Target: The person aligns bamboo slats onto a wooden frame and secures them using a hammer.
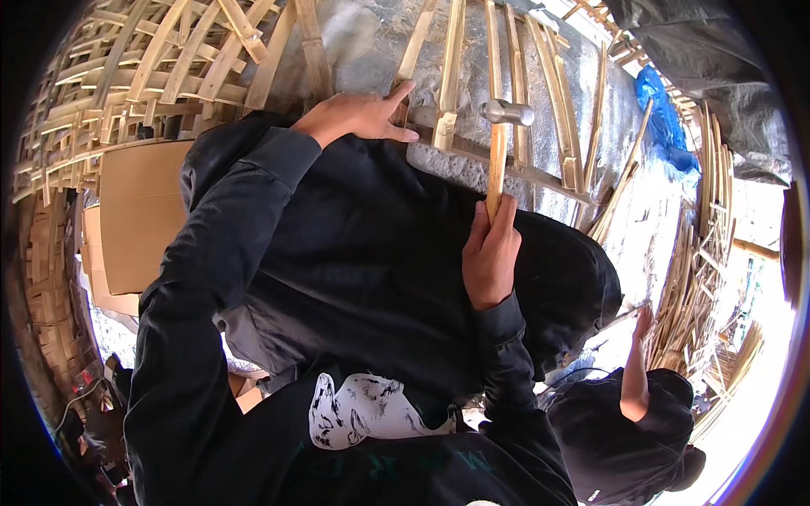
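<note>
A hammer (499, 143) — rounded steel head, pale wooden handle — stands upright over a frame of split bamboo slats (472, 93) lying on grey, rough stone. The right hand (490, 253) wraps its fingers tightly round the handle's lower end; the left hand (359, 115) lies flat, fingers loosely extended — touching a slat end. Stacked bamboo frames (152, 67) and cardboard sheets (135, 211) sit left.

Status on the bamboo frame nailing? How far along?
Done: several bamboo slats already lie across the crossbar of the frame on the grey surface.
In hand: the right hand grips the hammer, its head raised over a slat; the left hand presses beside a slat end.
Left: whether the slats are fastened cannot be seen; no nail is visible.
</note>
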### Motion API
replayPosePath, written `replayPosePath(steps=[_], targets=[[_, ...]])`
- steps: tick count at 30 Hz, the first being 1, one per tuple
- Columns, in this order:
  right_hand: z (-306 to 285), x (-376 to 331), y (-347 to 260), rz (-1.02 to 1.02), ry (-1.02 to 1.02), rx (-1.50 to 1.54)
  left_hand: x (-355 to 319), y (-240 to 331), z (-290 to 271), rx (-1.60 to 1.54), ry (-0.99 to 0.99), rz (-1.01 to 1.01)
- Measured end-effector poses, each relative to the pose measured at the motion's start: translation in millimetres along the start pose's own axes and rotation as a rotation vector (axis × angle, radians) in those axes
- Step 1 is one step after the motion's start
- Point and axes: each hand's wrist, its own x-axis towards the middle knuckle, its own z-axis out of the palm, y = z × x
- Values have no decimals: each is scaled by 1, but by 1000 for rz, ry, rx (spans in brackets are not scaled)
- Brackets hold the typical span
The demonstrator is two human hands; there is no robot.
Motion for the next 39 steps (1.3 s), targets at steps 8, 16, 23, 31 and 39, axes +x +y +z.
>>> replayPosePath(steps=[8, 16, 23, 31, 39], targets=[[0, 0, 5, 41, -115, 14, 1, -3, 0, 14, -2, -5], [8, -4, 15, 61, -190, 12, 0, 0, -2, 36, -15, -13], [4, -2, 7, 91, -99, 54, -1, 2, -3, 12, -11, 2], [-6, 3, 7, 118, 54, 183, -3, 2, -4, 26, -13, -10], [-9, 10, 13, 188, 2, 785, -3, 4, -6, 36, -40, -35]])
